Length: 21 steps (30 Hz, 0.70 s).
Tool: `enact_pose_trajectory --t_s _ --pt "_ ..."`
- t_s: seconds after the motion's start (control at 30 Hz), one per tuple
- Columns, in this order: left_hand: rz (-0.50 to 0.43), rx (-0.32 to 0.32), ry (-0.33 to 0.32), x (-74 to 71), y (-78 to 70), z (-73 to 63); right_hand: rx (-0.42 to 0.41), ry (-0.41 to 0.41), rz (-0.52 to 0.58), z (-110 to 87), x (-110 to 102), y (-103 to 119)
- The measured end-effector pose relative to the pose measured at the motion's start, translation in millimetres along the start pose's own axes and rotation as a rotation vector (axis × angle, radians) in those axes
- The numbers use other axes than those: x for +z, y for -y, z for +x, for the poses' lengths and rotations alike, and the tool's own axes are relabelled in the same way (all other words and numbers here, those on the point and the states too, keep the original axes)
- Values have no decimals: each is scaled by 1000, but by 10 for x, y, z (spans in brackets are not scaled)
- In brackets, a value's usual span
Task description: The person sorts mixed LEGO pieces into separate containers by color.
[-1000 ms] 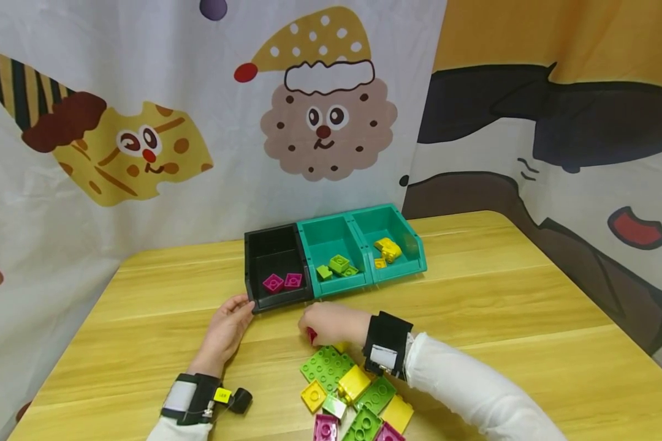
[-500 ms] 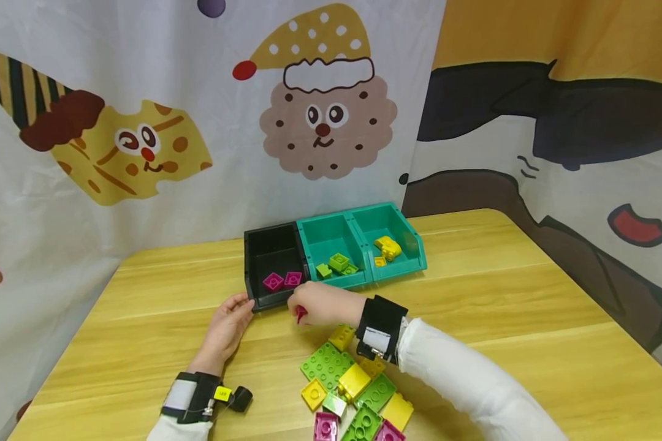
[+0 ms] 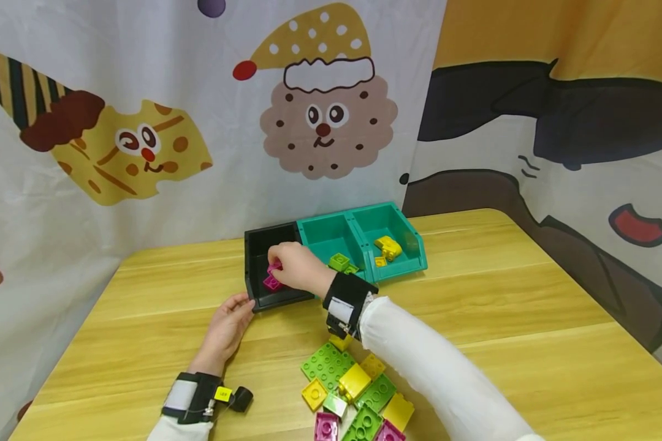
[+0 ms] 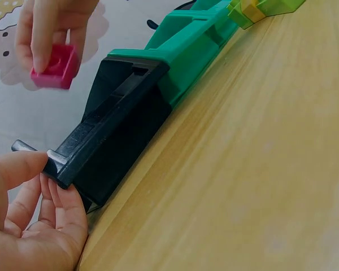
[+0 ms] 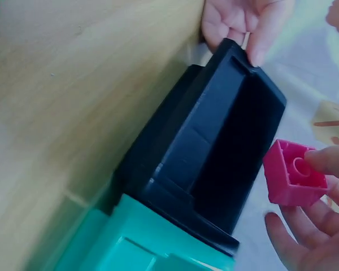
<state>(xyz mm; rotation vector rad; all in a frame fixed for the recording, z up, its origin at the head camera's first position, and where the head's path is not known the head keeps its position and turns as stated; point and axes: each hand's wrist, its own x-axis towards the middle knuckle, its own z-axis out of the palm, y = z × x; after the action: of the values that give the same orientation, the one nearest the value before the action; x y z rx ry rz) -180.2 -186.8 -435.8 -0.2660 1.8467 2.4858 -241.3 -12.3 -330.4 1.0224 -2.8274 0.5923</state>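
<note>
My right hand [image 3: 300, 267] pinches a pink toy building brick [image 5: 279, 180] between thumb and fingers, above the black bin [image 3: 259, 251]. The brick's hollow underside shows in the right wrist view. Inside that bin lies another pink brick [image 3: 273, 283], partly covered by the hand in the head view. My left hand [image 3: 230, 327] grips the bin's front left corner, thumb on the rim and fingers below, as the left wrist view [image 4: 51, 220] shows. Joined to the black bin are two teal bins: the middle one [image 3: 325, 229] holds green bricks [image 3: 339, 262], the right one [image 3: 383, 217] yellow bricks [image 3: 388, 248].
A pile of loose bricks lies on the wooden table [image 3: 502, 294] in front of the bins, with a green plate brick [image 3: 327, 362], yellow bricks [image 3: 355, 381] and pink bricks [image 3: 327, 427]. Behind the table hangs a printed curtain [image 3: 215, 208].
From beside the brick pile, my right hand has moved forward and left with the pink brick, up over the black bin. The left hand has stayed at the bin's corner.
</note>
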Motion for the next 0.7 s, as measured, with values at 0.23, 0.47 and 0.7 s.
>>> enact_pose_trajectory --t_s 0.23,0.47,0.7 --pt "1 5 -4 -9 17 12 39 -58 -170 79 208 17" --pt "6 -8 -5 -5 39 25 42 -39 -341 118 405 -53" --pt "7 -2 -7 -16 34 31 24 -11 -371 122 431 -73"
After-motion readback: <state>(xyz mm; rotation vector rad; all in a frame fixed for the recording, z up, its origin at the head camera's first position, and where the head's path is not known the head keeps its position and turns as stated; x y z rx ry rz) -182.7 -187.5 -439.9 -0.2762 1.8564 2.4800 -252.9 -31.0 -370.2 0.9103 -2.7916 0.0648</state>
